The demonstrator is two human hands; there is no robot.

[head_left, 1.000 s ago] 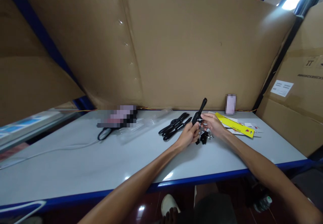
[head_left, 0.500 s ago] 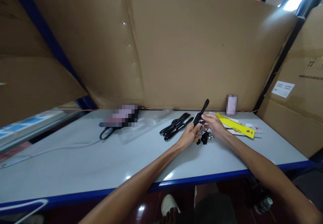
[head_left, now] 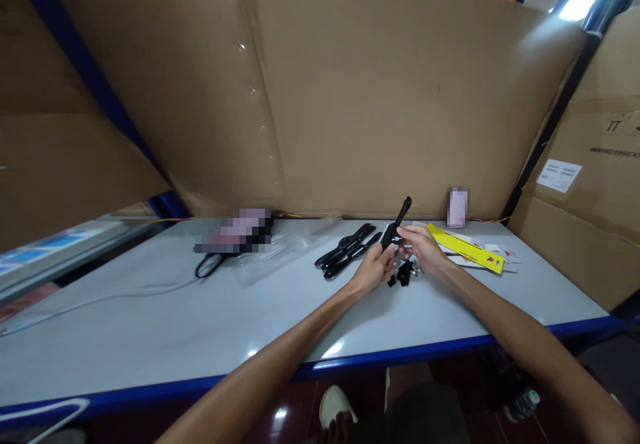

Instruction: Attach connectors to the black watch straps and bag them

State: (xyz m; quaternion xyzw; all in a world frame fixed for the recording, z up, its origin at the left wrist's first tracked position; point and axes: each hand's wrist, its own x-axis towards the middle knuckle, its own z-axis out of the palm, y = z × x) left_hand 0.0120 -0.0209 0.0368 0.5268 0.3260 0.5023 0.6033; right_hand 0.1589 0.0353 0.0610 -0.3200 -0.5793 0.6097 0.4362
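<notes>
My left hand (head_left: 374, 269) is closed round the lower end of a black plastic arm (head_left: 397, 221) that sticks up and to the right. My right hand (head_left: 421, 245) pinches a small part against the middle of that arm; what the fingers hold is too small to name. Just under both hands, small black and metal fittings (head_left: 404, 272) lie on the white table (head_left: 200, 324). Several more black arms (head_left: 346, 251) lie in a loose bunch to the left of my hands.
A yellow card (head_left: 466, 247) on white papers lies right of my hands. A clear plastic bag (head_left: 280, 247), a black cable (head_left: 207, 265) and a white cable (head_left: 100, 299) lie to the left. Cardboard boxes (head_left: 390, 97) wall the table's back and sides.
</notes>
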